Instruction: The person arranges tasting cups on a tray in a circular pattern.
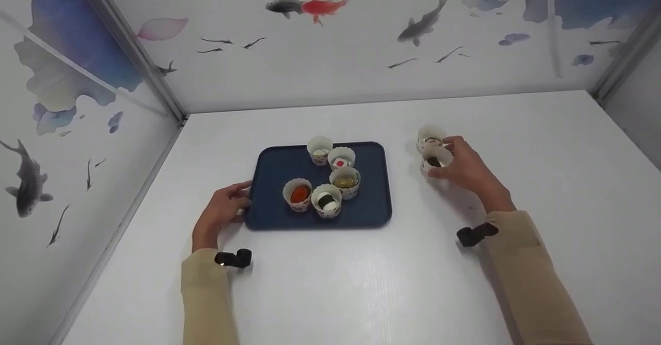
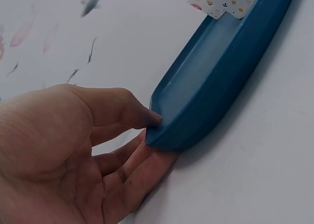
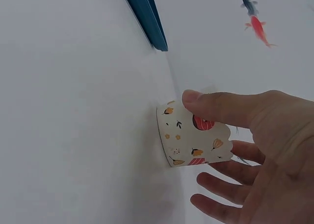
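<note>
My left hand (image 1: pixel 219 209) holds the left edge of a dark blue tray (image 1: pixel 279 164). In the left wrist view its thumb (image 2: pixel 142 115) lies on the tray rim, with fingers underneath. My right hand (image 1: pixel 469 168) pinches a patterned paper baking cup (image 3: pixel 184 136) between thumb and fingers, right of the tray. Something dark and pale sits inside that cup. A second paper cup (image 1: pixel 430 134) stands just behind it, partly covered by the held one.
Several paper cups are grouped on the tray, among them one with an orange-red piece (image 1: pixel 299 194) and one with a black-banded white piece (image 1: pixel 326 201). The white table (image 1: pixel 320 283) meets fish-painted walls (image 1: pixel 361 76) at the back and left.
</note>
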A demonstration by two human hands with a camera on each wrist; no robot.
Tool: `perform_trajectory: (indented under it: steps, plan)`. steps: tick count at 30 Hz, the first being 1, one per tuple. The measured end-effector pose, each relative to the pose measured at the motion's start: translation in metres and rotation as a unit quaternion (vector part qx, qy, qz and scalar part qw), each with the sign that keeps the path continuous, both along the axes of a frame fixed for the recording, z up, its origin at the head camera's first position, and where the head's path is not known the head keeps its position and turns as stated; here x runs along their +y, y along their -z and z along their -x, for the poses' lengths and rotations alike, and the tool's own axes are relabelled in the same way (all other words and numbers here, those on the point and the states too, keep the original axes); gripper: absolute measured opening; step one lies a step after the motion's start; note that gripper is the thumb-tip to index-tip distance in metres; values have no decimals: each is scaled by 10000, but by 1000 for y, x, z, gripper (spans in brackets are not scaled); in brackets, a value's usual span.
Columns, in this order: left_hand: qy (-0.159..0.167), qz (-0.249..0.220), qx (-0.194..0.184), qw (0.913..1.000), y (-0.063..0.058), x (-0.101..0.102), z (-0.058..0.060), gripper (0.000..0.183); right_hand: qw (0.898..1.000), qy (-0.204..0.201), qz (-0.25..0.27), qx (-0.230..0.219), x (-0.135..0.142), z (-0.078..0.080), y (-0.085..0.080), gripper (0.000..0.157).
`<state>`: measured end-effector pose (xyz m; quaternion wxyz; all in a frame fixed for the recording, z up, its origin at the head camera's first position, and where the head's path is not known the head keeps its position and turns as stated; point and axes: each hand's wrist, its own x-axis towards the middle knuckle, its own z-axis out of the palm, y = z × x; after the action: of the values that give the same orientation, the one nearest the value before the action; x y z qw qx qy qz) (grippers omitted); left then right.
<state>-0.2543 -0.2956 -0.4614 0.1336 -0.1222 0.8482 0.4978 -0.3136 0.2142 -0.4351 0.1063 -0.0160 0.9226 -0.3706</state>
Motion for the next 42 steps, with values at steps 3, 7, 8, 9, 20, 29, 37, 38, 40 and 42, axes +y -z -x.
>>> perform_trajectory:
  steps: [3,7,8,9,20,29,37,38,40,42]
  plan:
    - [8,-19,-16,10000,1,0,0,56,9999,-75,-68,-58,0,-1,1,92]
    - [27,-34,-34,10000,1,0,-1,57,9999,-105,-127,-21,-3,-2,-2,88]
    - [9,-28,-38,10000,1,0,-1,57,9999,-97,-91,10,-3,-2,-3,86]
    - [12,-17,-35,10000,0,0,-1,57,9999,-100,-61,58,-4,-3,-4,85]
    - [64,36,-31,10000,-1,0,-1,57,9997,-2,78,225,-16,-8,-14,78]
    - [13,74,-61,10000,-3,0,-1,56,9992,-119,176,350,-25,-8,-12,75]
    - [26,-19,-26,10000,-1,-2,-1,56,9987,-165,280,392,-38,-12,-14,77]
    - [31,-38,-14,10000,-1,-2,-1,57,9985,-186,293,425,-39,-13,-14,76]
    - [29,-65,19,10000,0,-2,-1,57,9980,-250,325,489,-42,-15,-14,76]
    - [19,-71,49,10000,0,-2,-2,58,9973,-320,366,543,-46,-16,-13,75]
